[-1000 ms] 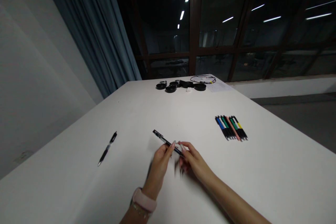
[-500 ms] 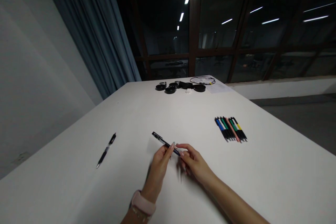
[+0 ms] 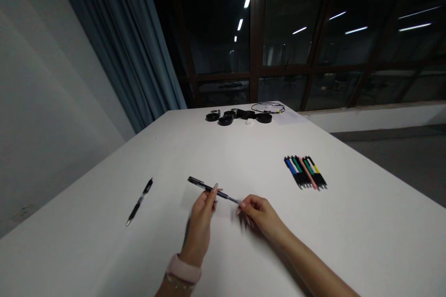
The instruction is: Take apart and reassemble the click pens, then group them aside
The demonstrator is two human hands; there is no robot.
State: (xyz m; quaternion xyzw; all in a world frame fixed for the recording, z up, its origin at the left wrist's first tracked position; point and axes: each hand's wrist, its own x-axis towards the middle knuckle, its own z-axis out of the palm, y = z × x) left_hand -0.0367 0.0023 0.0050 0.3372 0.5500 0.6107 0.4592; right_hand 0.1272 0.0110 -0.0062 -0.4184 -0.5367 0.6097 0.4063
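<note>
My left hand [image 3: 201, 209] is closed around the barrel of a dark pen [image 3: 199, 183], whose clip end points to the far left. Out of the pen's front end runs a thin, light-coloured refill [image 3: 232, 199]. My right hand [image 3: 259, 211] pinches the end of that refill between thumb and fingertips, with the outermost tip hidden. Both hands are held above the white table [image 3: 223, 153]. Away to the left lies another black pen [image 3: 139, 202], with a clear middle band, touched by neither hand.
A row of several pens [image 3: 305, 172] in blue, green, white, pink and yellow lies side by side at the right. Black tape-like rolls [image 3: 226, 120] and a coiled black cable [image 3: 268, 107] sit at the far end, near a paper sheet [image 3: 289, 117].
My left hand has moved left with the pen, away from my right hand. A thin length of refill now shows between them. My right hand has hardly moved.
</note>
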